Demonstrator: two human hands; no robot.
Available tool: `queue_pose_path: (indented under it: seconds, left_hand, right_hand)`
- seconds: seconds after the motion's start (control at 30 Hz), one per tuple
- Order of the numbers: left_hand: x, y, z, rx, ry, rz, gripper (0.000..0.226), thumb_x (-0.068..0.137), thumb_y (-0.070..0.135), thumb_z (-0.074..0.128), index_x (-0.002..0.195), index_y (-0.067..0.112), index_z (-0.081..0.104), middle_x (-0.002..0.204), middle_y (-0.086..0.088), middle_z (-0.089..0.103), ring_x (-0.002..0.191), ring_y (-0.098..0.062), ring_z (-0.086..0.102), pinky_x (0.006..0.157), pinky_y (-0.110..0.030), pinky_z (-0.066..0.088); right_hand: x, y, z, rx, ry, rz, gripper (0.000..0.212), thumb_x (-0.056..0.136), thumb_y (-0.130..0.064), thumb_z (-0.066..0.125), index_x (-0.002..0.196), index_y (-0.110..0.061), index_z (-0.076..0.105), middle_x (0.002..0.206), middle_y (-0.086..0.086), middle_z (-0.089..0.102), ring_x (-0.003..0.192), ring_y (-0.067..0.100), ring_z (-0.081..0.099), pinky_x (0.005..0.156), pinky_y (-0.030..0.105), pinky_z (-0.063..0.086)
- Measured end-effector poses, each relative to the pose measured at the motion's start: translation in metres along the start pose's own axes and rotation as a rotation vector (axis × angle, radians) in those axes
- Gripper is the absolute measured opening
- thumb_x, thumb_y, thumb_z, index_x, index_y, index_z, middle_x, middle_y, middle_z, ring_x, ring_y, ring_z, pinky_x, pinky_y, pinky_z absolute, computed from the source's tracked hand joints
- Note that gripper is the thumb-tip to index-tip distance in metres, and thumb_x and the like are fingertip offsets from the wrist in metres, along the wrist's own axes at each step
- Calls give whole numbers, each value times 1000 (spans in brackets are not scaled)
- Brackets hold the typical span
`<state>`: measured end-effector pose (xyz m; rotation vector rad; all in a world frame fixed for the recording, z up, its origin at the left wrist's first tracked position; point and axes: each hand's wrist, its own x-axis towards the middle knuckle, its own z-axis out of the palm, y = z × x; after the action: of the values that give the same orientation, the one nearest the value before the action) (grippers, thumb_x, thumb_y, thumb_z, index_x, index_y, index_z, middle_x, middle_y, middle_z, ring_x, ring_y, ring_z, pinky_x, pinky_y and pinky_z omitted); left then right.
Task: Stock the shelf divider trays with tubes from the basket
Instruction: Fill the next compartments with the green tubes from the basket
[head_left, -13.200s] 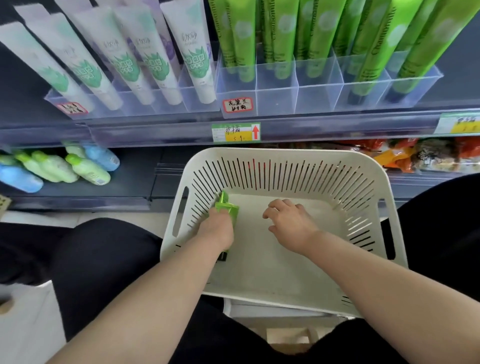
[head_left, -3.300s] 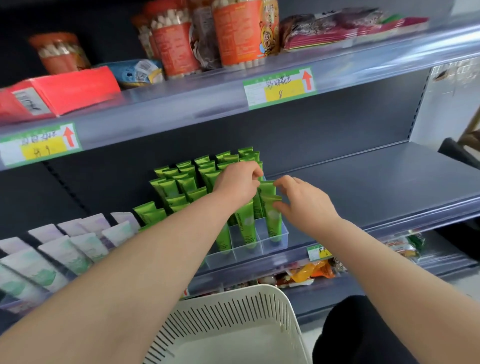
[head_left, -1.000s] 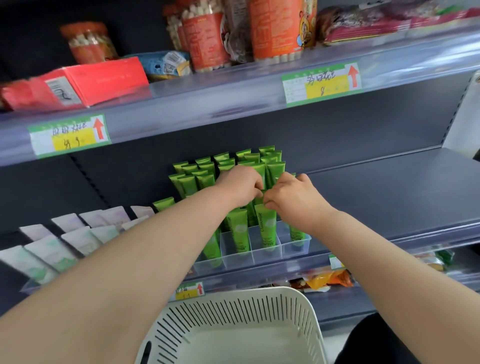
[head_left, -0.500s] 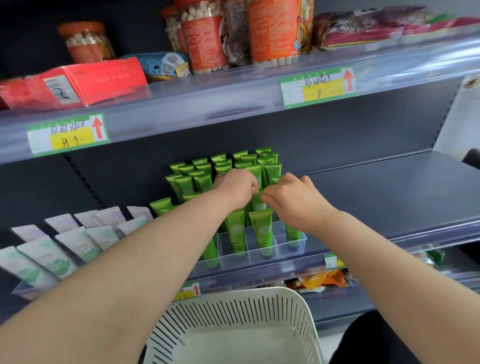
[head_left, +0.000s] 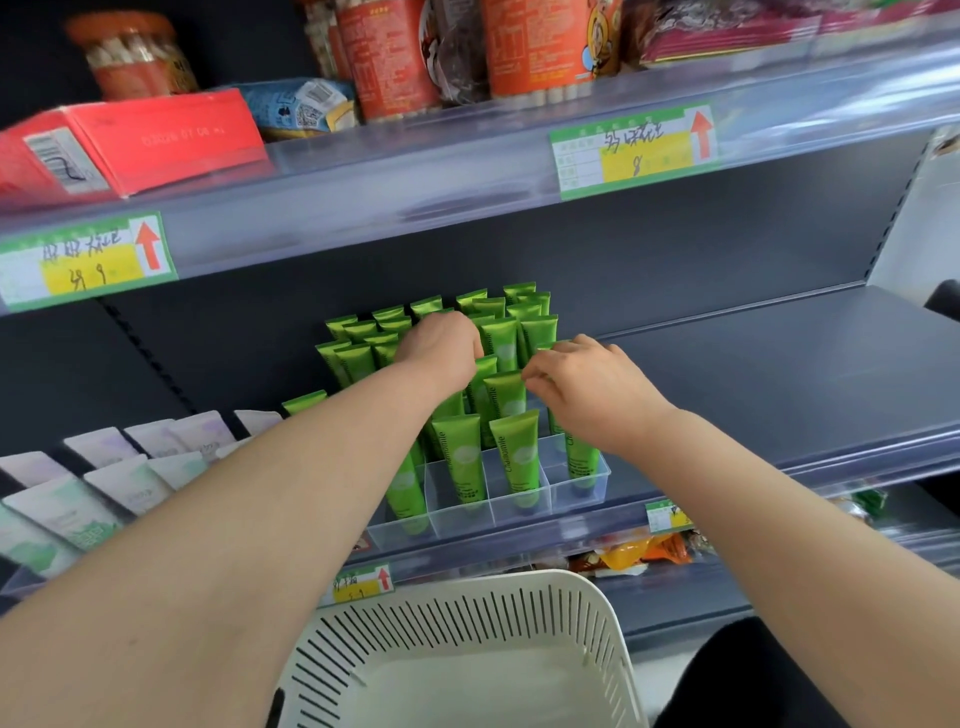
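Up on the middle shelf (head_left: 779, 374), left hand (head_left: 439, 343) reaching into the green tubes (head_left: 462, 457), grip hidden so can't tell, right hand (head_left: 592, 384) pinching the top of one tube (head_left: 506, 400)

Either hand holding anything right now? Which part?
Right hand pinches a green tube by its top crimped end. Left hand is curled among the tubes; its hold is hidden.

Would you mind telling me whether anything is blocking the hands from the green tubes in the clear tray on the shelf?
Nothing visible does. The left hand and right hand are both at the tops of the green tubes standing in the clear tray; the basket sits lower, beneath the forearms.
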<state>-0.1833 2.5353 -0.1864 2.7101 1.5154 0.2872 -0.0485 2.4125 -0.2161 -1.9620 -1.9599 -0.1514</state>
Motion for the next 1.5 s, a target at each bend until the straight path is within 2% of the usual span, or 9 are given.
queue_pose_path:
  seconds: [0.2, 0.37, 0.53, 0.67, 0.97, 1.1, 1.33, 1.43, 1.5]
  left_hand:
    - [7, 12, 4, -9, 85, 32, 24, 89, 7, 62, 105, 22, 72, 114, -2, 68, 105, -25, 62, 83, -34, 50]
    - [7, 16, 9, -63, 62, 48, 20, 90, 11, 64, 105, 22, 72, 116, -2, 67, 106, -23, 61, 88, -35, 51]
    - [1, 5, 2, -155, 70, 79, 15, 87, 19, 70, 102, 20, 74, 111, 0, 69, 103, -20, 61, 82, -30, 46]
    - [-7, -13, -12, -197, 89, 90, 15, 86, 17, 70, 100, 20, 74, 108, 1, 70, 100, -18, 62, 85, -29, 48]
    - [-35, -52, -26, -154, -21, 97, 11, 81, 26, 75, 93, 24, 74, 85, 12, 64, 90, -12, 64, 85, -35, 53]
    - [-41, -53, -22, -109, -62, 103, 15, 87, 26, 70, 101, 24, 73, 100, 9, 68, 96, -12, 61, 87, -34, 52]
    - [-42, -47, -14, -48, -117, 86, 19, 92, 25, 63, 110, 21, 71, 114, 2, 67, 105, -20, 60, 90, -36, 50]
    - [-43, -45, -11, -37, -100, 71, 20, 94, 24, 61, 112, 21, 70, 115, 0, 66, 104, -21, 60, 82, -33, 48]
    - [-44, -43, -9, -23, -75, 69, 20, 94, 25, 61, 111, 22, 70, 114, 1, 67, 101, -21, 61, 76, -31, 44]
  right_hand:
    - [-1, 7, -1, -13, 35, 13, 27, 99, -26, 38, 114, -24, 61, 109, -4, 64, 104, 22, 51, 82, 36, 43]
    - [1, 6, -2, -17, 52, 5, 27, 98, -21, 41, 115, -25, 61, 108, -3, 66, 103, 22, 53, 80, 36, 44]
    - [4, -3, -4, -2, 72, -9, 26, 99, -26, 40, 113, -26, 62, 107, -3, 65, 104, 22, 53, 81, 35, 43]
    - [9, -23, -5, 22, 89, -34, 24, 98, -29, 42, 111, -27, 62, 104, -4, 66, 104, 22, 53, 81, 36, 43]
    - [12, -68, 5, -87, -63, -133, 24, 95, -37, 48, 114, -29, 60, 109, -7, 64, 110, 21, 48, 81, 38, 30]
    - [12, -76, 11, -178, -148, -126, 12, 98, -26, 44, 92, -23, 54, 84, -4, 58, 104, 24, 49, 83, 41, 32]
    - [12, -74, 15, -197, -147, -128, 18, 95, -15, 47, 102, -25, 60, 74, -7, 49, 102, 21, 47, 76, 38, 28]
    - [11, -72, 13, -141, -167, -129, 18, 97, -29, 44, 101, -26, 61, 81, -5, 57, 103, 21, 46, 78, 38, 30]
    - [10, -69, 11, -74, -168, -91, 31, 97, -44, 37, 104, -27, 62, 88, -4, 62, 104, 20, 46, 81, 40, 32]
